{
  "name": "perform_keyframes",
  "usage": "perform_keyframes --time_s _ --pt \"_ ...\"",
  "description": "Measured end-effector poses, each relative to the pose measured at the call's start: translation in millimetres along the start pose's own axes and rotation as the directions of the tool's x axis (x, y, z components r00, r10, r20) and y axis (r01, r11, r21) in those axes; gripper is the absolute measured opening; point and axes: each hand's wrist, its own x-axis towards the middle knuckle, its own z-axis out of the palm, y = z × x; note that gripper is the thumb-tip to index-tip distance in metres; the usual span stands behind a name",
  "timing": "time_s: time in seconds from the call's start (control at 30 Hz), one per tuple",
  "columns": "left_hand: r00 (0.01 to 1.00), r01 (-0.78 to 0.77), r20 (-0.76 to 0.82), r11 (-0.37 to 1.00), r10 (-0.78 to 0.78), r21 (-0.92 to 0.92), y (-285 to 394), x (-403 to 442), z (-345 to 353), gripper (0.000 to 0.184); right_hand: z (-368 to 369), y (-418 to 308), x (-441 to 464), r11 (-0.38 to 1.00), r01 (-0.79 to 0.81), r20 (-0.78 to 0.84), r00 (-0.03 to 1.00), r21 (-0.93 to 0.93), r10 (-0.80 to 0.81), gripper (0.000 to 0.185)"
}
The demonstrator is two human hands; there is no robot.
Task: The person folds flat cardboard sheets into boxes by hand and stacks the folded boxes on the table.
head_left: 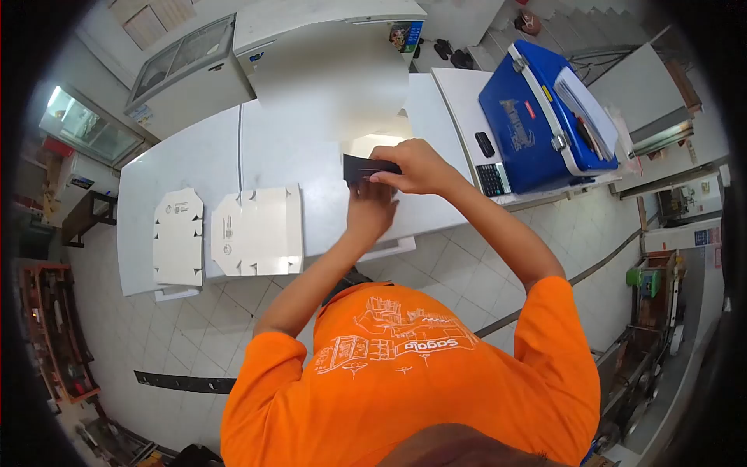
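Note:
My right hand [412, 167] is closed on the end of a dark, flat, slightly curved piece [359, 166], with the thumb along its lower edge. Just below, my left hand [371, 210] is closed at the underside of the same piece, its fingertips partly hidden behind it. The exact kind of this black piece cannot be made out. Both hands are above the white table, close to its front edge. Beyond them lies a pale, cream surface [381, 145], partly covered by a blurred patch.
Two flat white cardboard blanks, a narrow one [178, 237] and a wider one [258, 231], lie on the table's left. At right stand a blue cooler box [506, 117], a calculator [493, 179] and a small black object [484, 143]. Chest freezers [187, 70] line the back.

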Motion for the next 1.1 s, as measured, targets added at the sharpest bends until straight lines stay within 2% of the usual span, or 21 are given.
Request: perform_keyframes --time_s 0.03,0.07,0.13,0.3,0.4,0.5,0.53,0.63,0.67,0.8,0.87,0.9,1.0,1.07,1.1 --pt "0.999 0.031 0.024 0.998 -0.032 0.058 0 -4 -3 0.056 11 13 13 0.998 -0.016 0.060 0.998 -0.064 0.020 0.029" --pt "1.000 -0.010 -0.027 0.999 0.011 0.041 -4 -5 -5 0.059 22 31 20 0.986 0.045 0.077 0.997 -0.162 -0.033 0.029" --pt "0.988 -0.092 -0.126 0.996 0.092 0.010 -11 -8 -4 0.064 27 51 32 0.977 0.039 0.146 0.989 -0.208 -0.008 0.031" --pt "0.993 -0.100 -0.054 0.995 0.101 0.017 -15 -6 1 0.065 28 31 62 0.952 0.029 0.304 0.950 -0.305 0.069 0.029" --pt "0.997 -0.074 -0.023 0.997 0.074 0.000 -23 0 -3 0.064 37 34 74 0.957 0.088 0.342 0.939 -0.276 0.012 0.027" --pt "0.997 -0.054 0.057 0.996 0.058 -0.067 -28 0 -2 0.062 29 41 74 0.915 0.247 0.462 0.883 -0.320 -0.076 0.025" --pt "0.994 -0.049 0.089 0.994 0.057 -0.093 -27 0 -1 0.061 29 41 72 0.903 0.282 0.450 0.886 -0.323 -0.115 0.022" --pt "0.996 -0.069 -0.055 0.993 0.063 -0.101 -9 3 4 0.060 44 47 74 0.900 0.305 0.447 0.883 -0.312 -0.144 0.023" --pt "1.000 -0.011 -0.028 0.986 0.007 -0.168 -5 4 4 0.062 47 49 73 0.900 0.302 0.465 0.875 -0.314 -0.132 0.024" --pt "0.997 -0.045 -0.074 0.987 0.034 -0.154 -11 -2 30 0.064 71 66 55 0.943 0.232 0.394 0.911 -0.239 -0.124 0.032" --pt "0.997 -0.031 -0.071 0.990 0.021 -0.139 -12 -1 35 0.065 54 42 48 0.991 0.072 0.393 0.919 -0.116 -0.020 0.043" --pt "0.995 -0.079 -0.080 0.984 0.067 -0.161 -14 0 37 0.066 48 34 47 0.999 -0.010 0.404 0.914 -0.053 0.031 0.048" --pt "0.985 -0.169 -0.063 0.964 0.160 -0.203 -22 -16 41 0.066 62 33 30 1.000 0.014 0.297 0.955 0.004 -0.015 0.063" --pt "0.979 -0.200 -0.015 0.961 0.201 -0.190 -27 -32 31 0.065 59 26 33 0.995 -0.093 0.416 0.904 -0.031 0.097 0.075" --pt "0.960 -0.251 0.044 0.920 0.277 -0.301 -38 -41 30 0.063 58 20 32 0.988 -0.137 0.467 0.871 -0.066 0.152 0.087"
